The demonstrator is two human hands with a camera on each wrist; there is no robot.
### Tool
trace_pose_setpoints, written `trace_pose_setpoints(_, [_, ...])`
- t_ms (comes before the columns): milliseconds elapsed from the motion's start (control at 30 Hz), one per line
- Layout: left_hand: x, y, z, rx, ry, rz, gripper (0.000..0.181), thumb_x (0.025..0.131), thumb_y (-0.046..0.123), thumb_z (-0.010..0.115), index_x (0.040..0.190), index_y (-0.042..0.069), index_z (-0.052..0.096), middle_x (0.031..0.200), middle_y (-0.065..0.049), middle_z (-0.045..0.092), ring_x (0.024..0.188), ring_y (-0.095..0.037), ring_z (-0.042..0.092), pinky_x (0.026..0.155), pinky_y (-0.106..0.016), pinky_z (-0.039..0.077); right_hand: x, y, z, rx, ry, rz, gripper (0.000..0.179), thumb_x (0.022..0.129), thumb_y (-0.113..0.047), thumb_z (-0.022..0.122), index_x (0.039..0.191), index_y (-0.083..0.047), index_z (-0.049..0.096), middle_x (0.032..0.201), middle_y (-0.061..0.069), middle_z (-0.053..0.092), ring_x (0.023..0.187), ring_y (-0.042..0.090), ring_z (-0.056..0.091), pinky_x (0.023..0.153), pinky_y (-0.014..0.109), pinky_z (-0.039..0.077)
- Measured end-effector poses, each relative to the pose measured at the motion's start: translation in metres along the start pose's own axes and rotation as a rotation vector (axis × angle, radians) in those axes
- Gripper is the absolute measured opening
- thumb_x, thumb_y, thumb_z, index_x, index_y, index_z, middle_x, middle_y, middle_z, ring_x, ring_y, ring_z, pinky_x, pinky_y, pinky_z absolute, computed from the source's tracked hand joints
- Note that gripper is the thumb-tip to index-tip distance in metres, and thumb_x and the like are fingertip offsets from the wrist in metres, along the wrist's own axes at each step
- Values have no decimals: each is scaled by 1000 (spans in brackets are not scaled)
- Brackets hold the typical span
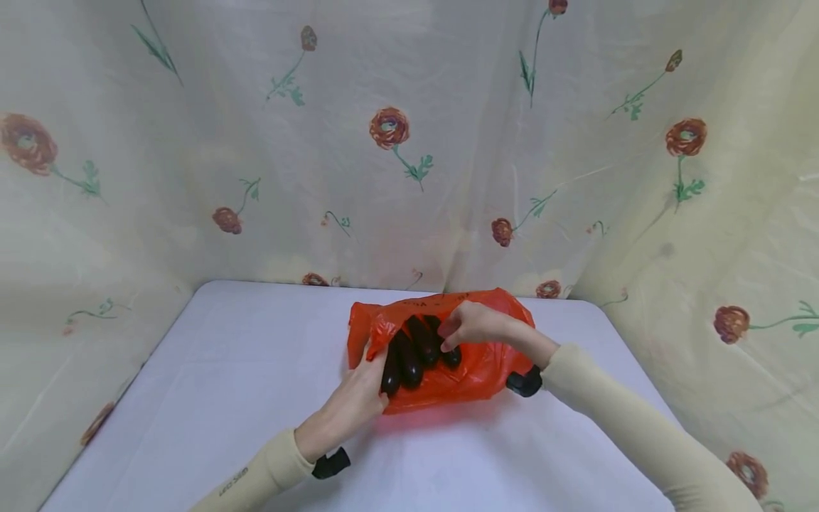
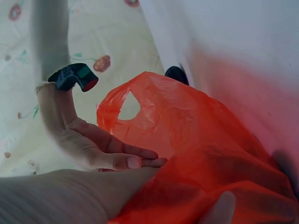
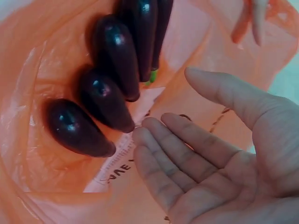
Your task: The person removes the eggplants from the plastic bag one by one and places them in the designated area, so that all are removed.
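Note:
Several dark purple eggplants [image 1: 406, 359] lie side by side in an orange-red plastic bag [image 1: 441, 384]. In the right wrist view they form a curved row of eggplants [image 3: 114, 51] on the bag's inside. My left hand [image 1: 355, 395] is at the bag's left side, with film over part of the fingers. Two straight left fingers [image 3: 257, 21] show in the right wrist view, apart from the eggplants. My right hand [image 1: 476, 323] is over the right end of the row. Its palm [image 3: 215, 172] shows, with straight fingers and thumb apart, holding nothing.
The bag lies on a white table [image 1: 256, 355]. Flower-patterned curtain [image 1: 448, 142] surrounds the table's back and sides. Black wrist devices [image 1: 525, 382] sit by both wrists. A handle hole shows in the bag in the left wrist view.

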State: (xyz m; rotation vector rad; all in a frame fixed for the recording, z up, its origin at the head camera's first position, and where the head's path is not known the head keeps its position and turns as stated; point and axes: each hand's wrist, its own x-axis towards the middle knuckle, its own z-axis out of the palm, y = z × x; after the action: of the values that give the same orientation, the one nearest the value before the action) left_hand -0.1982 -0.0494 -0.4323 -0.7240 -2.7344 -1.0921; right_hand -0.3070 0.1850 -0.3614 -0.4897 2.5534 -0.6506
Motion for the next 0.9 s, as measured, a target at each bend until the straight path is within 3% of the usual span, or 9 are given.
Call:
trace_pose_setpoints(367, [-4, 7, 7, -17, -24, -8, 94, 73, -18, 65, 151, 13, 23, 150, -10, 29, 117, -28, 54, 86, -40, 57, 14, 18, 5, 91, 29, -32, 40, 84, -17, 74, 120, -5, 64, 115, 14, 67, 99, 22, 60, 94, 42, 52])
trace_pose_setpoints(533, [-7, 9, 10, -50, -17, -12, 97, 73, -19, 64, 152, 17, 21, 151, -8, 27, 115, -26, 56, 86, -40, 56, 21, 24, 4, 121, 56, -5, 38, 85, -19, 73, 120, -7, 65, 111, 8, 69, 97, 21, 60, 93, 41, 52])
trace_pose_setpoints(767, [-12, 18, 16, 10, 14, -33, 86, 76, -12, 67, 148, 5, 24, 151, -16, 24, 98, -30, 64, 81, -39, 58, 24, 31, 4, 139, 75, 25, 43, 86, -26, 71, 126, -9, 62, 114, 6, 67, 100, 24, 56, 90, 36, 48])
trace_pose_setpoints(900, [-16, 23, 21, 36, 25, -56, 83, 77, -8, 69, 147, 4, 26, 152, -17, 23, 94, -29, 66, 77, -37, 59, 28, 35, 6, 205, 67, -33, 46, 88, -21, 69, 132, -14, 57, 124, 7, 63, 105, 24, 54, 97, 41, 46])
